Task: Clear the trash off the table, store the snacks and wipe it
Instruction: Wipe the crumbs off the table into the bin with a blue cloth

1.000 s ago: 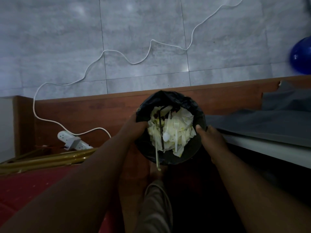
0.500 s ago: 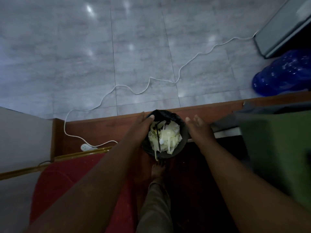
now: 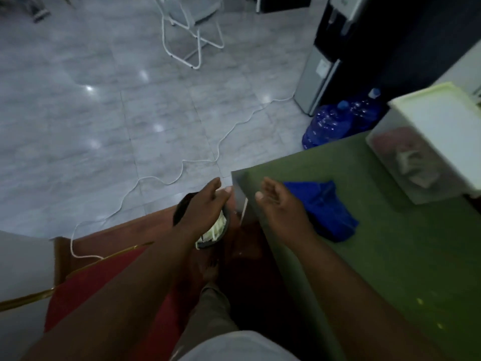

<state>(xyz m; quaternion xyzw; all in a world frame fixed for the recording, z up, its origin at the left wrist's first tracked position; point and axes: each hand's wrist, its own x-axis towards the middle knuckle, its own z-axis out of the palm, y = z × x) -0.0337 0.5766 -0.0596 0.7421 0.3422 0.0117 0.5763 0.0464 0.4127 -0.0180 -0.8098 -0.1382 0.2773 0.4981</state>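
Note:
A small bin lined with a black bag (image 3: 182, 208) stands on the floor below me, full of white paper trash and plastic cutlery (image 3: 216, 230). My left hand (image 3: 208, 207) hovers over it, open, fingers spread. My right hand (image 3: 279, 207) is open too, raised above the corner of the green-covered table (image 3: 390, 256). A crumpled blue cloth (image 3: 325, 209) lies on the table just right of my right hand. A clear lidded storage box (image 3: 416, 152) with packets inside sits at the table's far right.
A white cable (image 3: 182, 173) snakes over the grey tile floor. Two blue water jugs (image 3: 338, 121) stand by a water dispenser (image 3: 328, 53). A white folding chair (image 3: 192, 29) is farther off. Red carpet (image 3: 104, 282) with a gold trim strip lies at lower left.
Both hands have let go of the bin and lifted away from it. My view has risen and swung right, bringing the green table, blue cloth and storage box into sight.

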